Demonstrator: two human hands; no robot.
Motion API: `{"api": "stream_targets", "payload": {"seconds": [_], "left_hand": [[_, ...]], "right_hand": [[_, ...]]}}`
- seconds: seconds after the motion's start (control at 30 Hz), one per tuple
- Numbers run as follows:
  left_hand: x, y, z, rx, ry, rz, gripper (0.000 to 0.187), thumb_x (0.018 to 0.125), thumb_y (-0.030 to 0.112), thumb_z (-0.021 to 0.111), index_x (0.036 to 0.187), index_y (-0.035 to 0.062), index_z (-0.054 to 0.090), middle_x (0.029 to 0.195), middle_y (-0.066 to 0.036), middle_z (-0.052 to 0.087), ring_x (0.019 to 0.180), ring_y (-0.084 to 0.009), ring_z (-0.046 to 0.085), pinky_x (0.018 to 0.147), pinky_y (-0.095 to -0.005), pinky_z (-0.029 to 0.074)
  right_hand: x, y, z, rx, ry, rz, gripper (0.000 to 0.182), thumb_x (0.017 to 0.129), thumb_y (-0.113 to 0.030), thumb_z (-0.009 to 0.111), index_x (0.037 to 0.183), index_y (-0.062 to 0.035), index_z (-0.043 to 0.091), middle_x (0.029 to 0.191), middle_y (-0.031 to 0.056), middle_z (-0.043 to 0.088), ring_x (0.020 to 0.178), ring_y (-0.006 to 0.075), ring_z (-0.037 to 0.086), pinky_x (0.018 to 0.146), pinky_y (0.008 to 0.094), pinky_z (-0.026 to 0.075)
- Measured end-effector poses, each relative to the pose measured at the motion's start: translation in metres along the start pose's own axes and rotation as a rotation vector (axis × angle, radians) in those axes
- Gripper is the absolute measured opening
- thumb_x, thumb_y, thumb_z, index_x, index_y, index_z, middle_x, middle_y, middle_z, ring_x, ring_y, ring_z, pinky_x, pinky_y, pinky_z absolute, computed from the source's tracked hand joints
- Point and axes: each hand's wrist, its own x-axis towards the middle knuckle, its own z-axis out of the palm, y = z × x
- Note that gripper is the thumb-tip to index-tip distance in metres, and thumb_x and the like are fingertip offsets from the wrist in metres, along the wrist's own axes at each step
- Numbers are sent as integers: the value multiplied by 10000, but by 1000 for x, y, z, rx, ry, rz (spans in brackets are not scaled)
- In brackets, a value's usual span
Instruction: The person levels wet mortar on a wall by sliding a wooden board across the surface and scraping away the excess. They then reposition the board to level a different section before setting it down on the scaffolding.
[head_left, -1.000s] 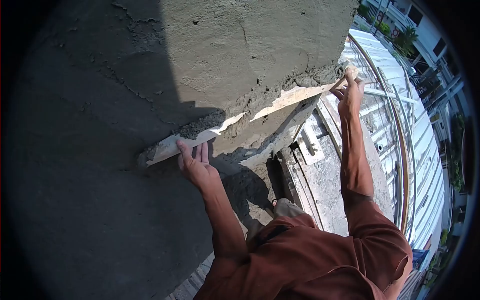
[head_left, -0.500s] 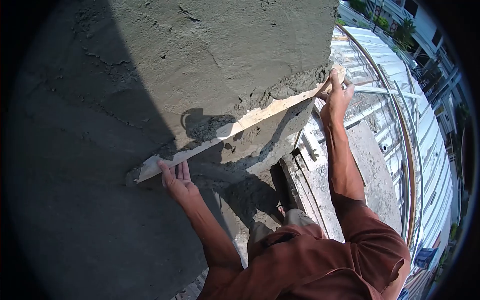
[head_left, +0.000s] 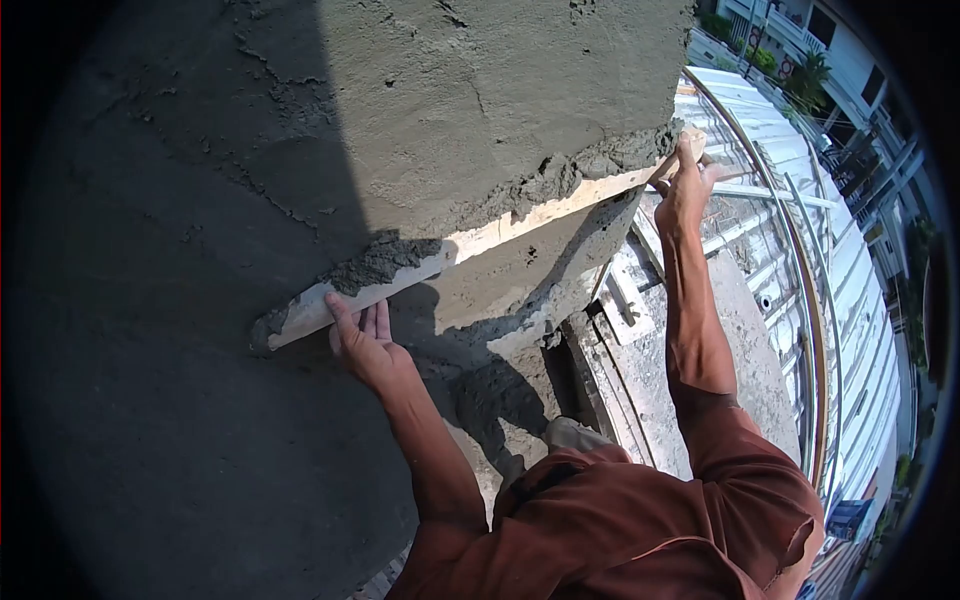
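A long pale wooden straightedge [head_left: 520,222] lies slantwise against the wet grey mortar wall [head_left: 470,100]. Gripping its lower left end is my left hand [head_left: 368,342], thumb on the front and fingers underneath. My right hand [head_left: 686,195] is closed around the upper right end, at the wall's outer edge. Scraped-up mortar [head_left: 385,262] is heaped along the board's top edge, thickest near the left and right parts. Beneath the board the mortar surface is partly in shadow.
A wooden float [head_left: 627,305] rests on the mortar-stained planks [head_left: 640,400] at right. Beyond them spreads a corrugated metal roof [head_left: 860,330] with long strips lying on it. Buildings and plants appear at the far upper right. Shadow covers the wall's left side.
The straightedge has shifted slightly up along the wall, with both hands still on it. More mortar has gathered on its top edge. The camera view has turned a little.
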Motion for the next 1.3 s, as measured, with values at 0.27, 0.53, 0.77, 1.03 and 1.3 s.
{"api": "stream_targets", "payload": {"seconds": [0.27, 0.53, 0.77, 1.03, 1.3], "left_hand": [[26, 29, -18, 14, 80, 116, 698, 805, 401, 723, 1245, -65, 447, 1196, -169, 467, 1145, -263, 472, 967, -354, 448], [-18, 19, 26, 31, -23, 83, 622, 829, 389, 700, 1204, -49, 469, 1118, -151, 473, 1066, -236, 509, 938, -343, 464], [-36, 2, 59, 13, -2, 8, 506, 829, 375, 704, 1106, -4, 517, 1041, -101, 510, 986, -211, 524, 885, -342, 463], [1, 48, 29, -6, 47, 141, 645, 797, 402, 732, 1204, -45, 506, 1155, -178, 520, 1089, -246, 509, 909, -320, 426], [21, 70, 13, 32, 46, 144, 644, 798, 391, 735, 1243, -12, 503, 1157, -121, 534, 1062, -182, 516, 852, -274, 420]], "right_hand": [[-27, 15, 18, 53, 5, -13, 602, 843, -302, 674, 1213, -2, 308, 1001, 113, 521, 780, 152, 536, 540, 287, 442], [32, -11, 4, 193, 87, -48, 523, 852, -253, 672, 1156, 4, 332, 952, 121, 536, 703, 156, 566, 506, 267, 444], [83, -23, -13, 134, 31, -68, 570, 846, -253, 665, 1172, 20, 285, 1042, 197, 490, 816, 241, 600, 556, 379, 544], [17, -17, 27, 124, 62, -70, 534, 850, -236, 675, 1154, 14, 314, 1047, 166, 494, 894, 214, 552, 696, 347, 487], [-11, -13, 47, 230, 76, -114, 502, 846, -239, 690, 1103, 6, 335, 956, 122, 509, 760, 152, 532, 555, 299, 457]]}}
